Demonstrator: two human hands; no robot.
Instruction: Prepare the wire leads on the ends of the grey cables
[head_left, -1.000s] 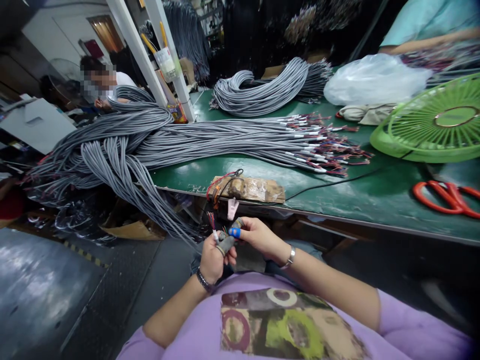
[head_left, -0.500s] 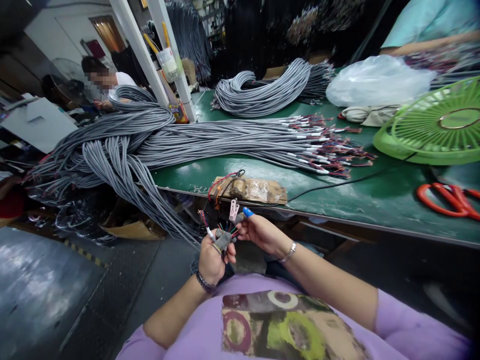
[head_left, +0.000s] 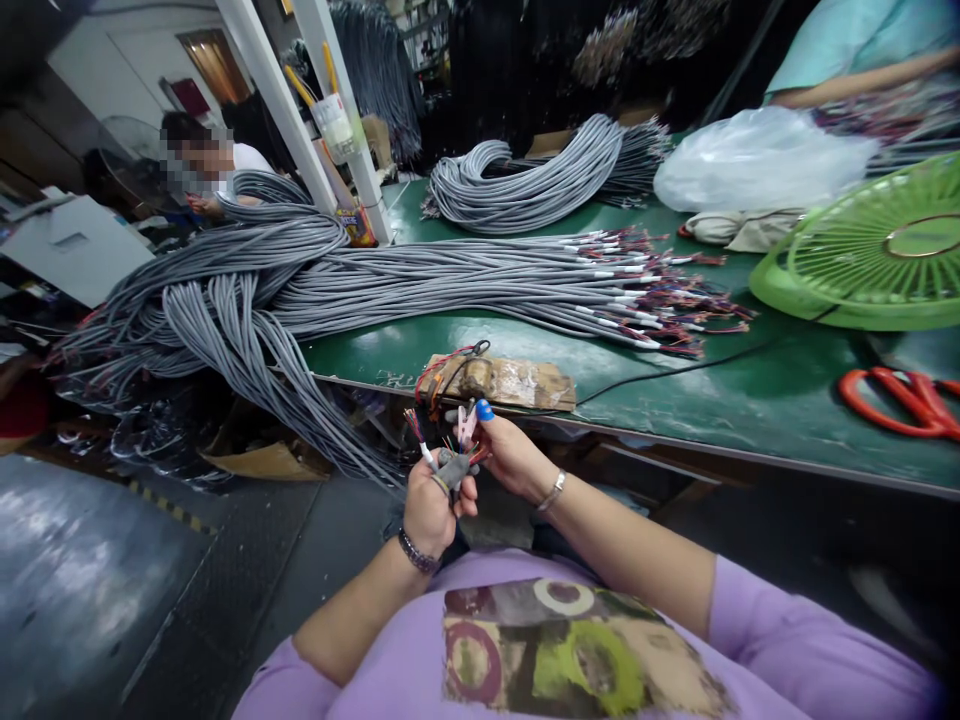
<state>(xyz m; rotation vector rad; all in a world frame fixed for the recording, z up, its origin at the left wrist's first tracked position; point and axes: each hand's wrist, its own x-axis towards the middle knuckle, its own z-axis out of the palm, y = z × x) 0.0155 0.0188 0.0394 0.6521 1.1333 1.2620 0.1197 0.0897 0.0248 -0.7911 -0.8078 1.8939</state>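
My left hand is closed round a grey cable end, from which thin coloured wires fan out. Close on its right, my right hand has its fingers pinched at those wires, and a blue cover sits on one fingertip. A pale pink clip stands by the right fingertips, at the edge of a wooden block. Beside the left hand, a white-sleeved cable end with dark and red wires points up.
A large bundle of grey cables lies across the green table and hangs over its front edge. Red scissors and a green fan are at the right. Another person's arm is at the back right.
My right hand has moved left and slightly up, closer to my left hand and the pink clip. The left hand has shifted slightly right.
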